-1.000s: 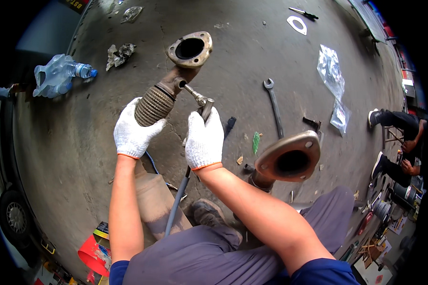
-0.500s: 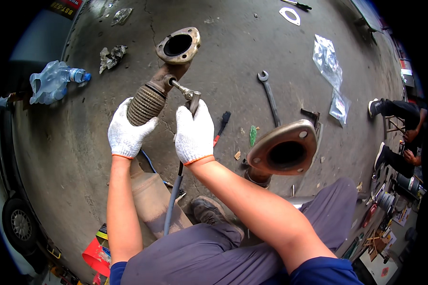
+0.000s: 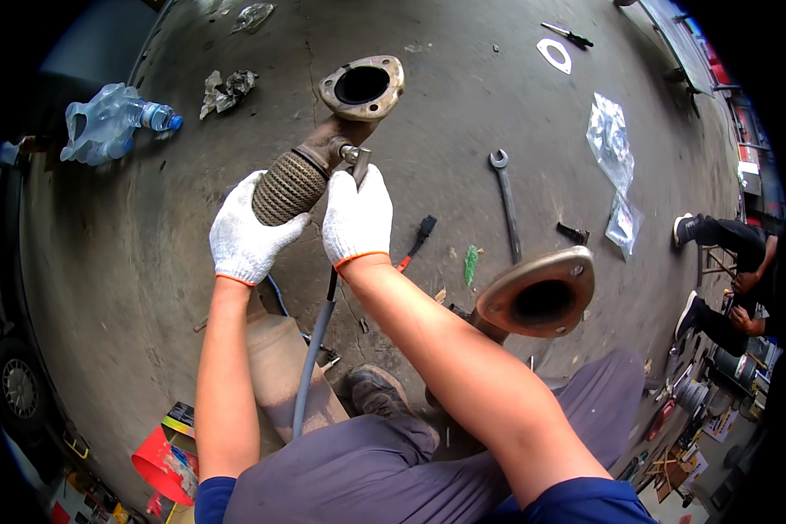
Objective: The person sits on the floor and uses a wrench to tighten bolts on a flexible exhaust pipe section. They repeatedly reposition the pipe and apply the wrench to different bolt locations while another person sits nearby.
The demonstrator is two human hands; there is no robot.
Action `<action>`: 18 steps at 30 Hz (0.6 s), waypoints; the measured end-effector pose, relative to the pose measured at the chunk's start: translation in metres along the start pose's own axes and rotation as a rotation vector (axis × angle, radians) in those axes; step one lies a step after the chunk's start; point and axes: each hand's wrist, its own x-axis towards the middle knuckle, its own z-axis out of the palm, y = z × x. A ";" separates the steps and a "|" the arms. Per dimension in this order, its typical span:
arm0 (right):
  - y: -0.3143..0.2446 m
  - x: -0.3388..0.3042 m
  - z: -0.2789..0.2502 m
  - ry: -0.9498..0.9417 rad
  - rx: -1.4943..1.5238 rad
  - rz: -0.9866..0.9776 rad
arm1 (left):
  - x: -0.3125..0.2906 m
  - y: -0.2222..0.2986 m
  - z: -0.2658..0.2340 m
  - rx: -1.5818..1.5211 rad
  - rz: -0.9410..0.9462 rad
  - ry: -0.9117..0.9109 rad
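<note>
My left hand point(image 3: 255, 229), in a white knit glove, is closed round the ribbed flex section point(image 3: 290, 188) of a rusty exhaust pipe. The pipe's flange point(image 3: 363, 87) points away from me. My gloved right hand point(image 3: 358, 214) pinches an angled metal sensor point(image 3: 362, 166), whose tip meets the threaded boss on the pipe's side; how deep it sits I cannot tell. Below that hand runs a cable in a grey sleeve point(image 3: 316, 354). Nearer me, the pipe widens into a tan metal box point(image 3: 275, 354) between my legs.
Right of my arm stands a second exhaust flange point(image 3: 541, 297). On the concrete floor lie an open-ended wrench point(image 3: 505, 205), a black-and-red connector point(image 3: 424, 234), clear plastic wrapping point(image 3: 611, 148), a flat gasket point(image 3: 554, 56) and wrapped bottles point(image 3: 113, 120). A person's legs point(image 3: 716, 236) show at far right.
My right hand has brought the sensor up against the pipe's side boss; its long neck showed before. My left hand keeps its hold on the flex section. The view has shifted slightly.
</note>
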 end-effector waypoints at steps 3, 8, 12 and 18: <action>-0.002 -0.003 0.001 0.012 0.025 -0.002 | -0.001 0.000 -0.003 -0.038 -0.021 -0.014; -0.007 -0.016 -0.001 0.047 0.030 -0.039 | 0.000 0.004 -0.008 -0.009 -0.050 -0.051; -0.003 -0.013 0.005 0.057 0.021 -0.049 | 0.000 -0.002 -0.006 -0.024 -0.026 -0.038; 0.001 -0.009 0.004 0.033 0.044 -0.019 | 0.000 0.001 -0.007 -0.031 -0.021 -0.045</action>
